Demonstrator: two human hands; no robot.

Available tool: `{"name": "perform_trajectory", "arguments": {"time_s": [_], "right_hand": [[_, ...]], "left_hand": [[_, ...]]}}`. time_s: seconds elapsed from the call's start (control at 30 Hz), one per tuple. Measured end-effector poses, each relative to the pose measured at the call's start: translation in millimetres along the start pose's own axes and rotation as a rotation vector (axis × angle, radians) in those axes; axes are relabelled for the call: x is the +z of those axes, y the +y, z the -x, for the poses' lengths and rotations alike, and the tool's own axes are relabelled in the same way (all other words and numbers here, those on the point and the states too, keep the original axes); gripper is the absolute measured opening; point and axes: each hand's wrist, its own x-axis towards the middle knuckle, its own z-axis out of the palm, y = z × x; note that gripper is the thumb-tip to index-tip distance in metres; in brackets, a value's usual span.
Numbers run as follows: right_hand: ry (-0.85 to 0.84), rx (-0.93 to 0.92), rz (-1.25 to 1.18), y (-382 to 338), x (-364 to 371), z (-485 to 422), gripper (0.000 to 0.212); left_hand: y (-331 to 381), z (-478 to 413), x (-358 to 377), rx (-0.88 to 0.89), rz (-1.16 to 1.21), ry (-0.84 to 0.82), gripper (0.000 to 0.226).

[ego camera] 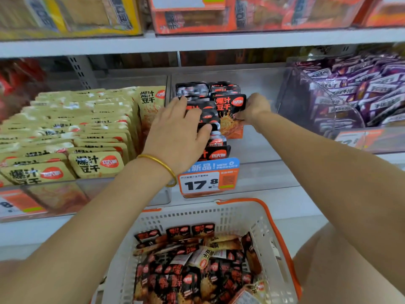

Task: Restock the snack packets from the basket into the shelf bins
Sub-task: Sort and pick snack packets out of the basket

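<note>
A white basket with an orange rim (258,218) sits below the shelf, full of black-and-orange snack packets (192,273). In the middle clear shelf bin (258,150) a row of the same black packets (215,153) stands on edge along the left side. My left hand (177,132), with a gold bangle on the wrist, lies flat with fingers spread on top of that row. My right hand (254,108) pinches one upright black-and-orange packet (231,115) at its right edge, at the back of the row.
The bin to the left holds dense rows of yellow packets (72,137). A clear bin of purple packets (359,93) stands at the right. A price tag reading 17.8 (208,181) hangs on the middle bin's front. Orange boxes (219,14) fill the shelf above.
</note>
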Motion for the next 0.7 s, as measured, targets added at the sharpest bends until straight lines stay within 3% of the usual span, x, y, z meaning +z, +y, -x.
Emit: {"name": "perform_trajectory", "arguments": {"time_s": [0.23, 0.43, 0.53, 0.63, 0.7], "right_hand": [[0.007, 0.069, -0.072, -1.4, 3.6, 4.8, 0.045], [0.030, 0.063, -0.138, -5.9, -21.5, 28.5, 0.055], [0.048, -0.100, -0.293, -18.3, -45.9, 80.5, 0.035], [-0.124, -0.286, -0.471, -18.8, -66.9, 158.4, 0.021], [-0.341, -0.345, -0.488, -10.2, -64.6, 203.3, 0.016]], "left_hand": [[2.7, 2.0, -1.0, -0.004, -0.003, 0.003, 0.051], [4.1, 10.6, -4.9, 0.041, 0.082, 0.131, 0.046], [12.0, 33.8, -12.4, 0.154, 0.205, 0.289, 0.047], [24.7, 81.9, -13.3, 0.263, 0.355, 0.400, 0.032], [24.4, 121.4, -0.6, 0.339, 0.402, 0.373, 0.027]]}}
